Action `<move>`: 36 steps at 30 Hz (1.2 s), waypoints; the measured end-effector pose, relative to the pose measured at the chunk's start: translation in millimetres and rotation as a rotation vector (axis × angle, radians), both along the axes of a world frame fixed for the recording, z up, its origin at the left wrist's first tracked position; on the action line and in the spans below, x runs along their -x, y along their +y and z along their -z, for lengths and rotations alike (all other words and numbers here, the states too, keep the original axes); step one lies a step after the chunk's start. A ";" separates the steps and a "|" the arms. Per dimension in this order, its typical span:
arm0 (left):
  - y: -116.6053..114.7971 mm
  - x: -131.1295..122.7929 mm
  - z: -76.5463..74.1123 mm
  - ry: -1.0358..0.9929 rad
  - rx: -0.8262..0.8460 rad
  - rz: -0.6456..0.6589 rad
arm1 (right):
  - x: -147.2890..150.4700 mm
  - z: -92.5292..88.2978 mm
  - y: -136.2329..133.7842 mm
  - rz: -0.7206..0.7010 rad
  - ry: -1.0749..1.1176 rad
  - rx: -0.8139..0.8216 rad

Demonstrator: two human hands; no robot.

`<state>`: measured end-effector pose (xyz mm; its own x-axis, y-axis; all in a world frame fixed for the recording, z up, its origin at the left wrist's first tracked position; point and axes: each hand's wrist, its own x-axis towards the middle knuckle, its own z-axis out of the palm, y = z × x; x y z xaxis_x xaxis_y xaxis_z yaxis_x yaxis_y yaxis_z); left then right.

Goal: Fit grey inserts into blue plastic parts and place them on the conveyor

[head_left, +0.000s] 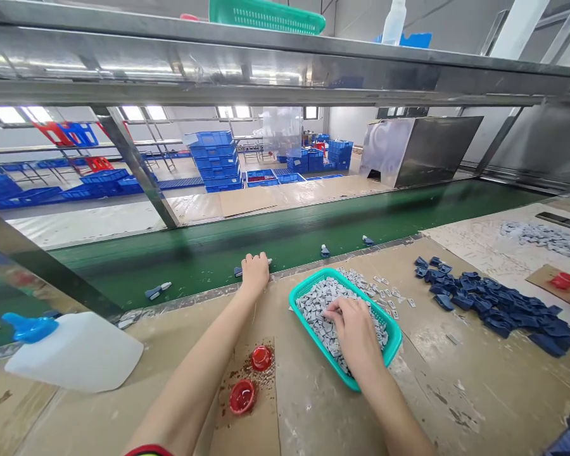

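Note:
My left hand (255, 273) reaches to the near edge of the green conveyor belt (285, 231). Its fingers are curled over a navy plastic part (238, 272), whose pale tip shows on the other side; the hand covers the middle of it. In the turquoise basket (298, 320), my right hand (358, 329) has thumb and fingertips pinched at the heap of small grey plastic pieces (320, 304). What lies right between those fingertips is mostly hidden. More navy parts with pale tips (158, 291) lie along the belt on both sides of my left hand.
Navy plastic shells (494, 301) are heaped at right, with loose grey pieces (384, 294) beside the basket. Two red caps (242, 397) sit on stained cardboard between my arms. A white bottle (83, 351) lies at left. Overhead runs a metal shelf (285, 60).

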<state>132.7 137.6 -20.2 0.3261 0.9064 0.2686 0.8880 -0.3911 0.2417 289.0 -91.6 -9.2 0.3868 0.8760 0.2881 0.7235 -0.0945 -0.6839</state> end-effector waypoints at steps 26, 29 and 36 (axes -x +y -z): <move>-245.6 108.9 -7.6 -1.046 0.148 -0.102 | 94.1 24.7 -5.5 -0.367 0.821 0.151; -244.3 107.4 -7.6 -1.205 0.258 -0.159 | 93.1 23.3 -5.7 -0.387 0.867 0.167; -239.1 103.3 -11.0 -1.369 0.355 -0.233 | 84.9 8.8 -12.4 -0.432 1.103 0.225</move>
